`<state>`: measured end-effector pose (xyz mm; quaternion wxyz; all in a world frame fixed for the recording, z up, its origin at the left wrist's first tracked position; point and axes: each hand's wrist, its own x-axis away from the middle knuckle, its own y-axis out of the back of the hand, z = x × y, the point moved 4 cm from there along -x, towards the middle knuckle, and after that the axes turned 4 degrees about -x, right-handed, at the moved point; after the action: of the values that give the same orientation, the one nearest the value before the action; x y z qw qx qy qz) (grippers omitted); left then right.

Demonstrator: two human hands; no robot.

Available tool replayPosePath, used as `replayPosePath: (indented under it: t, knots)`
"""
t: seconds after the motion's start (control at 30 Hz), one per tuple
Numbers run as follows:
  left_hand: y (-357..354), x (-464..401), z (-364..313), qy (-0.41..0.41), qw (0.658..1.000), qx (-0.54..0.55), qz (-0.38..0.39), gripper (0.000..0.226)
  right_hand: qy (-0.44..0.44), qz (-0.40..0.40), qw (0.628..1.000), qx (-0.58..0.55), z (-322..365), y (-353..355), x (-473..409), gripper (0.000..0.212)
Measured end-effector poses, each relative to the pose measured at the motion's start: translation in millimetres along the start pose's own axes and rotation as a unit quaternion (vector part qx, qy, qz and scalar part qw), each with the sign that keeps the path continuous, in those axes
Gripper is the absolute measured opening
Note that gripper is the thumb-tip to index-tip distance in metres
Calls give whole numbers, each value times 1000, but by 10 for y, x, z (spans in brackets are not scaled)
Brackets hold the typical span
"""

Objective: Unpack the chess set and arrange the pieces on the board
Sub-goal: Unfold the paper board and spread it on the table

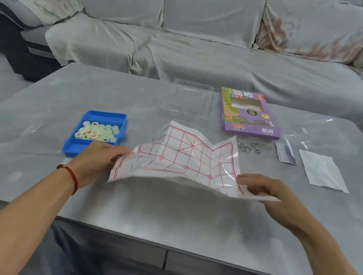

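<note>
the left hand (97,159) pinches the left edge of the board (186,162), a thin paper sheet with red lines. the right hand (269,195) pinches the right edge, fingers curled over it. the board hangs between the two hands. its near edge is up off the table (38,94), and its far part lies bumpy and creased.

just past the left hand sits a blue tray (97,134) full of round pale pieces (97,131). past the right hand lie two small metal rings (249,147), then a purple box (249,114), a clear lid (187,101), a white paper (321,170) and a clear bag (315,135).

what could go wrong: i think the thin board may tear if the hands pull too hard. the folds may spring back, so the pieces tip or slide. the left hand is very near the tray and could bump it.

the fingertips under the board are hidden. the marks on the pieces are too small to read. i cannot tell how many pieces there are.
</note>
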<state>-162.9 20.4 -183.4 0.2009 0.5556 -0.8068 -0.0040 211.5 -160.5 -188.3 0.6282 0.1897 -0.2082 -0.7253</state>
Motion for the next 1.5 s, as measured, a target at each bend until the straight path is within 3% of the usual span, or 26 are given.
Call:
replayPosePath:
  t: [0.1,0.17,0.27,0.33,0.43,0.53,0.6,0.67,0.73,1.07,1.17,1.27,1.33,1.5]
  knots:
    - [0,3,-35,30,999,2,-38,20,-27,-13,998,61,-60,28,-4,47]
    - [40,-25,-2,10,994,-94,-51,17,-43,-39,993,105,-42,19,-36,34]
    - [29,-20,40,-16,953,-297,-58,33,11,-90,978,187,152,-60,-120,27]
    - [-21,-14,43,-33,928,-368,-54,46,53,-57,972,221,305,-233,-193,38]
    - [-115,36,-6,-83,879,-464,-70,52,35,81,939,333,228,-640,-282,73]
    - [-342,217,-95,-172,804,-556,-120,48,3,123,909,399,-34,-863,-347,79]
    - [-622,297,-83,-221,787,-573,-62,52,7,113,908,403,-71,-859,-403,76]
    - [-843,239,70,-205,773,-599,28,62,14,104,901,420,-57,-810,-467,75]
    - [-923,110,233,-193,749,-631,64,72,27,92,900,426,13,-789,-493,74]
    - [-847,-149,349,-187,742,-643,34,81,59,91,921,374,42,-937,-613,72]
    - [-822,-154,368,-194,742,-641,29,81,28,13,948,316,11,-727,-791,68]
    - [-816,-153,369,-199,740,-642,25,81,-46,-90,937,333,-185,-334,-1071,73]
    - [-818,-155,376,-202,742,-639,22,80,-79,-86,928,353,-314,-189,-1205,73]
    - [-822,-164,391,-200,739,-644,19,79,-65,-67,911,401,-386,-194,-1194,58]
